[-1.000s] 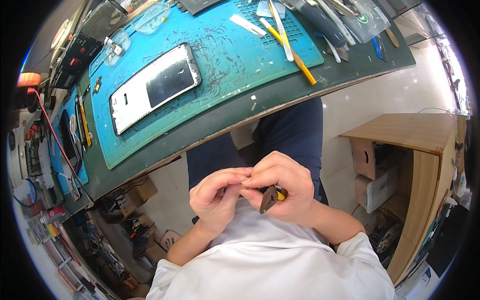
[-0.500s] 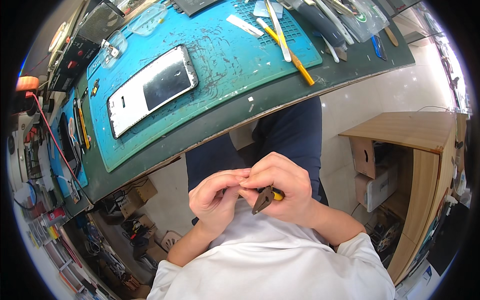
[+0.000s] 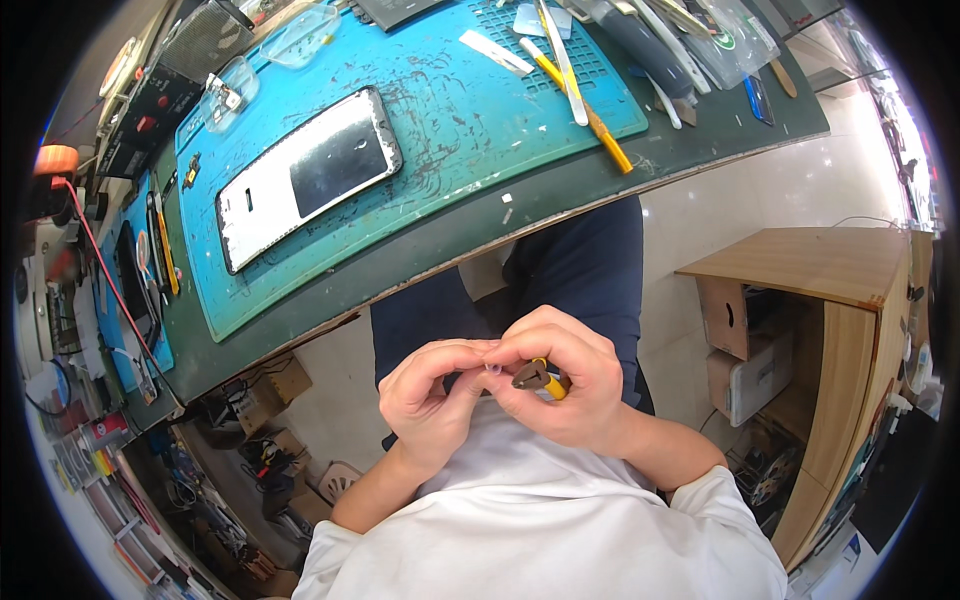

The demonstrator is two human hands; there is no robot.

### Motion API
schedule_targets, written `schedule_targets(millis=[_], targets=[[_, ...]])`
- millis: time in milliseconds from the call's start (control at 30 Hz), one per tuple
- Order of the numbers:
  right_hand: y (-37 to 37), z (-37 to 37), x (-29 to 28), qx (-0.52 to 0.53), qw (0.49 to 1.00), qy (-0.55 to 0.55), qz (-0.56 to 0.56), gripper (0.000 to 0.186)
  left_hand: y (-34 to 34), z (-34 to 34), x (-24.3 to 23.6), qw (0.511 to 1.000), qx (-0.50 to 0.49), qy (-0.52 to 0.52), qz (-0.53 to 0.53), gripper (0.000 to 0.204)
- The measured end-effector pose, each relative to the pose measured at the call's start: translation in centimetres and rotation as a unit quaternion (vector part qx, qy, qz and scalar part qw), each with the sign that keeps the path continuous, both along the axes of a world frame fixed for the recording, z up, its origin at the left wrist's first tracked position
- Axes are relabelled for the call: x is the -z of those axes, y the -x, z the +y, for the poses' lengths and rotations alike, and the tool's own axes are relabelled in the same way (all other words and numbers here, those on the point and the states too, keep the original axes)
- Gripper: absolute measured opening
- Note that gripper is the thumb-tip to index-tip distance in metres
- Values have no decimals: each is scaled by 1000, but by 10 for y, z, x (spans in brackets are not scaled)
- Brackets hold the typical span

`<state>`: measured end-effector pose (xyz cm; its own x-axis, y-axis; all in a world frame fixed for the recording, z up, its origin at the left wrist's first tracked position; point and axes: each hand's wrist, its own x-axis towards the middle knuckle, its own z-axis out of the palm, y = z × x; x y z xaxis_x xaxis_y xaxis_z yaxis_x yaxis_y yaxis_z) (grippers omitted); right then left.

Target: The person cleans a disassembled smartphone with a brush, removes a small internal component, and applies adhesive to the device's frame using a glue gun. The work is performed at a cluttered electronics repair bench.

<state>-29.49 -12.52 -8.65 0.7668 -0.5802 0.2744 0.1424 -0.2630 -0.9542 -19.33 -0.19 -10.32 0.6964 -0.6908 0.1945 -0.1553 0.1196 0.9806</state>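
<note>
My left hand [image 3: 430,395] and my right hand [image 3: 585,375] meet over my lap, below the bench edge, with fingertips touching. Both pinch around a tiny, pale, see-through piece [image 3: 493,368], most of it hidden by the fingers; its kind is too small to tell. A pair of pliers [image 3: 532,376] with a dark metal head and yellow handles is tucked in my right palm, its jaws showing beside the thumb. On the bench lies a phone-like panel [image 3: 265,215], part silver-white and part dark, with a black chipped rim.
A blue work mat [image 3: 440,195] covers much of the dark green bench [image 3: 500,225]. A yellow-handled tool [image 3: 605,140] lies near its front edge, with several tools behind. Small clear boxes [image 3: 300,35] stand at the back left. A wooden cabinet [image 3: 800,265] is to my right.
The pliers have turned within my right hand, so their jaws now point leftward instead of down. The small see-through piece shows between my fingertips. Both hands stay in nearly the same place.
</note>
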Motion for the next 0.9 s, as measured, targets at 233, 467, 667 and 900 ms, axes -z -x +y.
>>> schedule_targets(millis=[233, 467, 667, 900], targets=[[-1, 0, 0, 2, 1000, 14, -15, 32, -2, -3, 2, 1000, 2, 13, -8, 20], [3, 2, 7, 12, 999, 44, -16, 23, -8, -3, 0, 994, 20, -10, -111, 19], [1, 4, -2, 14, 1000, 11, -16, 26, -13, -5, -11, 981, 31, -4, -190, 21], [17, -27, -32, 16, 969, -140, -201, 17, -20, 18, 4, 986, -23, -98, -132, 18]])
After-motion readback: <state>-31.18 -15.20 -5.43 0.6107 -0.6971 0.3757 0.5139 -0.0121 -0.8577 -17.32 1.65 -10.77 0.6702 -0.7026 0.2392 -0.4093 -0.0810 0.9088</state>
